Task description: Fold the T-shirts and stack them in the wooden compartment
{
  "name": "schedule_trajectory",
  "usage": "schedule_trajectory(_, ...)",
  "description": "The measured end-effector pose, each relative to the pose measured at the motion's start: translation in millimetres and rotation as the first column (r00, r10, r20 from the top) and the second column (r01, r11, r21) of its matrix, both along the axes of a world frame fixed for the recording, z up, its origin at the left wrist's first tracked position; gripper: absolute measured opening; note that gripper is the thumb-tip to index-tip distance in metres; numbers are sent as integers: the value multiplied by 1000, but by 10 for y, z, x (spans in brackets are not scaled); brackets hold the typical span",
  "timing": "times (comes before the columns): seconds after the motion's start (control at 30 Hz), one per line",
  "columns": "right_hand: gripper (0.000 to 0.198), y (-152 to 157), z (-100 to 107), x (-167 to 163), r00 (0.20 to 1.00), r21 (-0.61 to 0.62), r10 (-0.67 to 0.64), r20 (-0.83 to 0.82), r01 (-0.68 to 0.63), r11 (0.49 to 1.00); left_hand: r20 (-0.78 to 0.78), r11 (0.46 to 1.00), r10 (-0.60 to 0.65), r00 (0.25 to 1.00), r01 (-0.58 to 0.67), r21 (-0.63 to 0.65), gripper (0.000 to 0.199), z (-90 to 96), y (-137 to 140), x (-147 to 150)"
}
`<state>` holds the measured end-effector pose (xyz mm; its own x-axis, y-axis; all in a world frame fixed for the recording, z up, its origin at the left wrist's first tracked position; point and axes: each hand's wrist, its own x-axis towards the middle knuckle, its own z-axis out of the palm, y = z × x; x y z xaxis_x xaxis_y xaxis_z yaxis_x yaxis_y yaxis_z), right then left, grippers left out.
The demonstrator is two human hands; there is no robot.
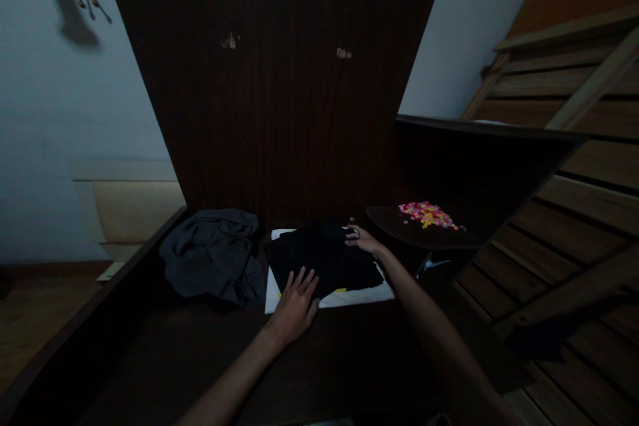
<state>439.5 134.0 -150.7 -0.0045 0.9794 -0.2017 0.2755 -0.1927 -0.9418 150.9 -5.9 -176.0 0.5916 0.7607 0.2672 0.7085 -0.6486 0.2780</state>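
- Black cloth (329, 253): spread over the white cloth (359, 297), which shows along its left and near edges; both lie on the dark surface (344, 353).
- Left hand (297, 306): on the black cloth's near-left edge; I see fingers spread, gripping nothing.
- Right hand (364, 240): on its far-right part; fingers extended, laid over it.
- Grey cloth (212, 256): bunched, left of the black cloth.
- Coloured pieces (428, 214): heaped, right of the black cloth.
- Panel (289, 113): upright behind it.

I can't read any words or numbers from here. On the white cloth (357, 297) I see small yellow bits (341, 290), maybe part of a print, but it's too dark to tell.
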Motion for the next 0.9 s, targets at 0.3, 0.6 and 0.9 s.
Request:
schedule_trajectory(0.3, 89, -82, 65, 104, 969, 129, 35, 246, -68, 989, -44, 998, 68, 997, -67, 18, 65, -48, -85, -103)
schedule_trajectory(0.6, 52, -82, -18, 142, 786, 202, -53, 616, -93, 975, 21, 994, 51, 998, -48, -96, 68, -15, -86, -110)
schedule_trajectory(0.9, 35, 50, 17, -45, 690, 190, -79, 719, -86, 978, 169, 978, 138, 976, -106, -182, 59, 49, -138, -86)
